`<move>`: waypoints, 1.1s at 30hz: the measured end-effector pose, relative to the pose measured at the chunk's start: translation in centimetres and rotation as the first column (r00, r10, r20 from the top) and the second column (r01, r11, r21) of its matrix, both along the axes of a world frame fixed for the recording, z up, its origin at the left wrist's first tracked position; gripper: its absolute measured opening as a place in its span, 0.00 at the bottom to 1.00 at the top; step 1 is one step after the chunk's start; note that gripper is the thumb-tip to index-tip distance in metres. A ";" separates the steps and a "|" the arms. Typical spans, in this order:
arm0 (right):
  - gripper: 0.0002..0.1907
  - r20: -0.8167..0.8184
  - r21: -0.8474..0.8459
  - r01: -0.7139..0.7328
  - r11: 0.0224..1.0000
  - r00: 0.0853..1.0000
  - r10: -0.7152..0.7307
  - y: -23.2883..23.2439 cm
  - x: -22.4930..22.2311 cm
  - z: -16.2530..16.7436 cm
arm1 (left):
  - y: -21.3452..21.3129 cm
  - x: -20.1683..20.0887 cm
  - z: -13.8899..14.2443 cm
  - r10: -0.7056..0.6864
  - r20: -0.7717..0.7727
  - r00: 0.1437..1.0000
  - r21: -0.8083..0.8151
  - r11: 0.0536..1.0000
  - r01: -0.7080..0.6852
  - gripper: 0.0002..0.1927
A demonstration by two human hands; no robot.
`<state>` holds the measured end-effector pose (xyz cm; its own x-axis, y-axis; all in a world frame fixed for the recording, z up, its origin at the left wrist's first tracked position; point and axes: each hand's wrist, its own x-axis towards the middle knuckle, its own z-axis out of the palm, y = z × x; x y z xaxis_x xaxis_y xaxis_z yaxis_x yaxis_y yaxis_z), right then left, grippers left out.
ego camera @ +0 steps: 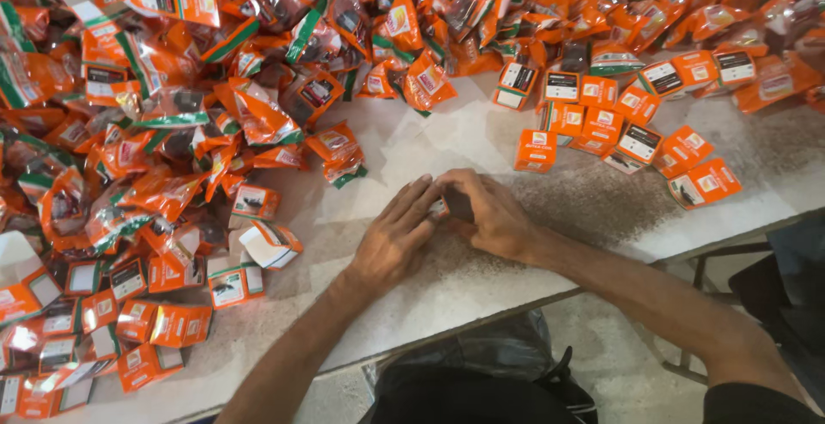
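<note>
My left hand (pixel 397 235) and my right hand (pixel 491 215) meet at the middle of a pale table (pixel 481 278), fingers curled together around a small item (pixel 440 207), mostly hidden, with only a white and dark edge showing between the fingertips. Which hand bears its weight I cannot tell; both touch it. The nearest loose things are a small orange box (pixel 534 150) just beyond my right hand and an open orange-and-white box (pixel 271 244) to the left of my left hand.
A big heap of orange plastic pouches (pixel 215 97) with green-and-white edges covers the left and far side. Several closed orange boxes (pixel 653 132) lie at the right, more (pixel 129 312) at the near left. The table's front edge (pixel 516 308) runs diagonally above a dark bag (pixel 481 390).
</note>
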<state>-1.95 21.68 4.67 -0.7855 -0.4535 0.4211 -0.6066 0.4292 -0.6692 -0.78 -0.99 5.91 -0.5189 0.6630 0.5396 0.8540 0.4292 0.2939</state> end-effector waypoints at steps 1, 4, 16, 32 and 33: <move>0.39 -0.079 -0.025 -0.037 0.999 0.996 0.035 -0.1 0.1 0.2 | 0.1 0.0 0.0 -0.012 0.007 1.000 0.018 1.000 0.011 0.22; 0.42 0.012 0.082 -0.067 0.994 0.998 0.067 0.1 0.1 0.9 | 0.4 0.1 0.2 -0.003 0.000 1.000 0.062 0.998 0.003 0.26; 0.39 -0.374 0.353 0.350 0.868 0.903 -0.212 1.3 -0.7 1.3 | -1.5 -8.3 1.3 0.376 -0.203 0.904 0.201 0.920 -0.338 0.21; 0.28 -0.434 0.263 0.176 0.949 0.900 -0.047 1.7 -1.4 0.3 | -3.9 -33.5 6.9 0.605 -0.422 0.675 0.250 0.794 -0.555 0.12; 0.28 -0.420 0.246 0.159 0.956 0.907 -0.042 1.8 -1.4 0.2 | -3.7 -32.7 7.0 0.622 -0.501 0.602 0.294 0.776 -0.558 0.14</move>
<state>-3.32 23.52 4.86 -0.6193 -0.5225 0.5860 -0.7436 0.6300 -0.2241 -33.49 -4.70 12.93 -0.3739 0.2470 0.8940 0.4425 0.8946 -0.0621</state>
